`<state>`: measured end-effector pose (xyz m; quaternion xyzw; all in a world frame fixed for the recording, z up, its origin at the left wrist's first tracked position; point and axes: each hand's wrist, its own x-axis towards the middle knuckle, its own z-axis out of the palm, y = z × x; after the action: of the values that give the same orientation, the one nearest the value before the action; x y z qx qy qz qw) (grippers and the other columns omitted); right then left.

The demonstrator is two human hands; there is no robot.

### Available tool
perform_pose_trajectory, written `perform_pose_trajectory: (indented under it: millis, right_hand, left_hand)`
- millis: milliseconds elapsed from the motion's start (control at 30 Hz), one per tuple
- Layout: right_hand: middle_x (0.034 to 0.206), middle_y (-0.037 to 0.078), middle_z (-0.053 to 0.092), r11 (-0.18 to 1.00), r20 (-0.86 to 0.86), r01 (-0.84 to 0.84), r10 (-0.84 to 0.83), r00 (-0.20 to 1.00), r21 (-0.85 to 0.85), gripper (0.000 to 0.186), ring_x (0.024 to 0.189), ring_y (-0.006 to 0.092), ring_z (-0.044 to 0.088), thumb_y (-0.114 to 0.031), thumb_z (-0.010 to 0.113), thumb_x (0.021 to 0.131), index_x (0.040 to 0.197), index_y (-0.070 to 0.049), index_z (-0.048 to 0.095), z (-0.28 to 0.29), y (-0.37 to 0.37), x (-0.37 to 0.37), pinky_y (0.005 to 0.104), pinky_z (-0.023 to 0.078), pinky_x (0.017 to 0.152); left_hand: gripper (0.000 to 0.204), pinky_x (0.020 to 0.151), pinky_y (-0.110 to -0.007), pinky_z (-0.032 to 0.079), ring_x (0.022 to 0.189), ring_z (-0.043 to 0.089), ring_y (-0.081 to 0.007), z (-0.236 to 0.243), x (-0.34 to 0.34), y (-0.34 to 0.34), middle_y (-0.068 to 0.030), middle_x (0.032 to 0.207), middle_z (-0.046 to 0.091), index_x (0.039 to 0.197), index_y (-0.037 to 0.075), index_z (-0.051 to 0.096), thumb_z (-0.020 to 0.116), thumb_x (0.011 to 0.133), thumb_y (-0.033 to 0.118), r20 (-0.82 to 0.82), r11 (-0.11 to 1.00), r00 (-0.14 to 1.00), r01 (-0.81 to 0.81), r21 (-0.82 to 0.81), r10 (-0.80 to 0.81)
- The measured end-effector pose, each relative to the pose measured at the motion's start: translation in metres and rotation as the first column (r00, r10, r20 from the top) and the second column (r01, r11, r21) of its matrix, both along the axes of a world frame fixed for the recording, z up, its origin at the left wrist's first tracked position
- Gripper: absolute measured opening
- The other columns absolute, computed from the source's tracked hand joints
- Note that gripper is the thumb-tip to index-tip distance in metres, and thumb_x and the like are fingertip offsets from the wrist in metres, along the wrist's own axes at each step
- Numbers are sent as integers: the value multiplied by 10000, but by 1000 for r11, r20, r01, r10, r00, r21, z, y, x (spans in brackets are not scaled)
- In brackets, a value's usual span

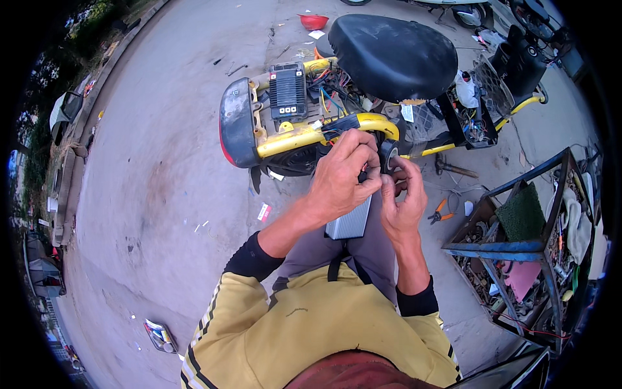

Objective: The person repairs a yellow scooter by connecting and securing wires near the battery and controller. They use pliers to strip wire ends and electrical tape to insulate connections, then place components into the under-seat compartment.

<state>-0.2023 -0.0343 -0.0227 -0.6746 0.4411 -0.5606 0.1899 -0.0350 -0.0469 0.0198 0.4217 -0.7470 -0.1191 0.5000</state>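
Note:
My left hand (346,174) is closed, thumb and fingers pinched on a small dark piece that I cannot make out. Just to its right, my right hand (403,198) grips a roll of black tape (387,157) at its lower edge with the fingertips. Below both hands, a silver finned metal box (350,222) rests by my legs, its upper part hidden by the left hand. Beyond the hands stands a yellow-framed electric scooter (291,139) with its body open, loose coloured wires showing and a black finned controller (287,91) on its rear.
A black seat (392,55) is tipped up over the scooter. On the ground to the right lie a hammer (457,170) and orange-handled pliers (442,211). A blue metal rack (512,248) full of parts stands at the right. A red helmet-like bowl (313,22) sits far off.

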Motion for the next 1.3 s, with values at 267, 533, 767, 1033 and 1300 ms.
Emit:
perform_pose_trajectory:
  millis: [267, 533, 767, 1033, 1300]
  right_hand:
    - [1154, 164, 709, 992, -220, -108, 93, 971, -57, 401, 857, 337, 723, 26, 784, 905, 1281, -11, 653, 2, -5, -18, 387, 584, 669]
    - [1145, 120, 687, 998, -366, -63, 54, 929, -12, 328, 984, 361, 729, -89, 791, 946, 1249, -56, 671, 40, -25, -28, 446, 584, 770]
    - [1148, 87, 685, 992, -440, -65, 13, 898, -104, 280, 977, 355, 732, -146, 776, 969, 1225, -81, 683, 76, -38, -27, 461, 587, 761]
    - [1146, 66, 690, 976, -441, -59, -40, 897, -208, 269, 960, 327, 741, -156, 789, 959, 1199, -80, 695, 106, -52, -17, 445, 603, 749]
    - [1111, 50, 705, 847, -393, -18, -228, 891, -532, 274, 927, 260, 740, -132, 830, 897, 1139, -73, 716, 144, -63, -4, 385, 597, 692]
  left_hand:
    - [242, 816, -374, 563, 964, 666, -300, -15, 2, 6, -125, 1119, 618, 924, 13, 611, 784, 767, -47, -6, 999, 999, 33, -12, -33]
    - [153, 980, -360, 534, 1060, 652, -213, 4, 16, 5, -147, 1199, 665, 990, 10, 544, 643, 901, -65, -222, 960, 956, 229, 161, -191]
    - [130, 1072, -399, 535, 1181, 679, -234, 16, 20, -6, -212, 1328, 703, 1043, 15, 487, 585, 990, -53, -443, 912, 861, 364, 190, -251]
    - [135, 1194, -461, 475, 1323, 636, -271, 36, 21, -13, -271, 1404, 652, 1074, 35, 429, 524, 1023, -45, -418, 933, 872, 335, 133, -254]
    - [640, 1043, -389, 578, 1167, 734, -274, 49, 11, -50, -262, 1279, 707, 1205, 62, 350, 885, 871, -50, -357, 902, 898, 90, -423, -257]
